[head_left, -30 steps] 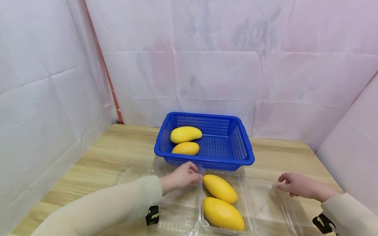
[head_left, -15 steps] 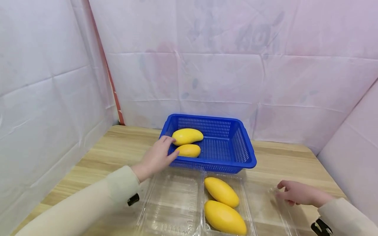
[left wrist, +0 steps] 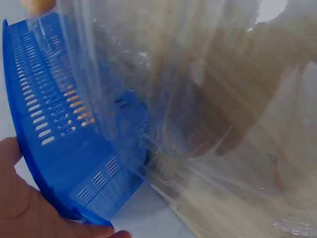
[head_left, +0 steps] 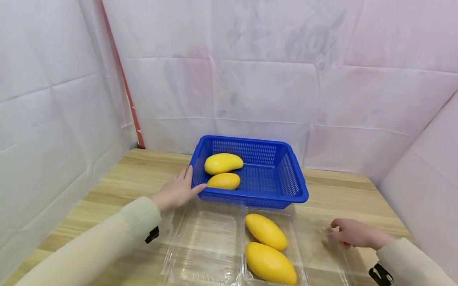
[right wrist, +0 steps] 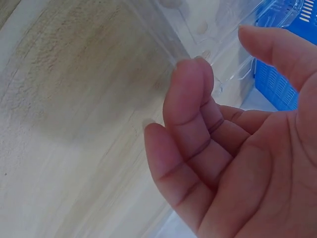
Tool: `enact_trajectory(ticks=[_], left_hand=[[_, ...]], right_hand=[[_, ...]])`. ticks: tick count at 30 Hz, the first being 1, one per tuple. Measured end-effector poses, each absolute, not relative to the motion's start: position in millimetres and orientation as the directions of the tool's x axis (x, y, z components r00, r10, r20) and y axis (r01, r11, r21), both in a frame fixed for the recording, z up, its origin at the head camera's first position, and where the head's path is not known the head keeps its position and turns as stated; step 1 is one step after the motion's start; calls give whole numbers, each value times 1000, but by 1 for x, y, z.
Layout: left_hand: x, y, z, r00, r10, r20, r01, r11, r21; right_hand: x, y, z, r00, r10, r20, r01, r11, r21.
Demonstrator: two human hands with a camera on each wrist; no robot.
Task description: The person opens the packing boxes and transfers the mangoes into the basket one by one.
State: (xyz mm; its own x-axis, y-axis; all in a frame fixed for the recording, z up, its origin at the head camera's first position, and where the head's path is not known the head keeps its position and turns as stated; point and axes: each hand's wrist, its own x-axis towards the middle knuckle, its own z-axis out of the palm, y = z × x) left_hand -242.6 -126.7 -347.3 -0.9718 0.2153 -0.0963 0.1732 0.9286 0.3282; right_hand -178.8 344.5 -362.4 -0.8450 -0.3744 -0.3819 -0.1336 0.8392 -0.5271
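My left hand [head_left: 175, 190] rests on the front left corner of a blue perforated plastic basket [head_left: 250, 194], fingers stretched along its left rim and thumb at the front rim. Two yellow mangoes, a larger one [head_left: 223, 163] and a smaller one [head_left: 224, 181], lie in the basket's left half. In front stands a clear plastic clamshell box; its right compartment holds two mangoes [head_left: 265, 231] [head_left: 270, 263], and the left part [head_left: 207, 242] is bare. On the right, my right hand [head_left: 358, 233] has loosely bent fingers beside a clear plastic flap [head_left: 316, 254]. Its thumb stays apart from them in the right wrist view.
Everything stands on a wood-grain table [head_left: 154, 167]. White and pinkish cloth hangs behind [head_left: 257, 91] and at both sides, close to the table's edges. The basket sits right behind the clear boxes.
My left hand has gone from the clear box's back rim, over the basket's mangoes, to the basket's front left corner. My right hand stays by the clear flap.
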Motion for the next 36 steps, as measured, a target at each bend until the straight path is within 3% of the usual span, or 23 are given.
enact_trajectory(ticks=[5,11,16,25,36], left_hand=[[-242,-127,-342,-963,214,-166,147,927,344],[-240,-128,-339,-961,222,-163,162,934,318],[-239,-128,-337,-959,224,-177,152,926,345],[-242,-130,-340,-956,206,-210,127,933,338],[-246,-129,-339,-943,221,-250,139,941,310]], right_hand=[[-177,338,-358,-843,-368,-392,-126,844,-521],[-174,319,-349,-850,-374,-371,-177,866,-468],[-173,288,-341,-863,-448,-234,-294,822,-488],[-166,219,-339,-825,-564,-39,-477,731,-488],[-171,198,-347,-832,-548,-86,-446,752,-486]])
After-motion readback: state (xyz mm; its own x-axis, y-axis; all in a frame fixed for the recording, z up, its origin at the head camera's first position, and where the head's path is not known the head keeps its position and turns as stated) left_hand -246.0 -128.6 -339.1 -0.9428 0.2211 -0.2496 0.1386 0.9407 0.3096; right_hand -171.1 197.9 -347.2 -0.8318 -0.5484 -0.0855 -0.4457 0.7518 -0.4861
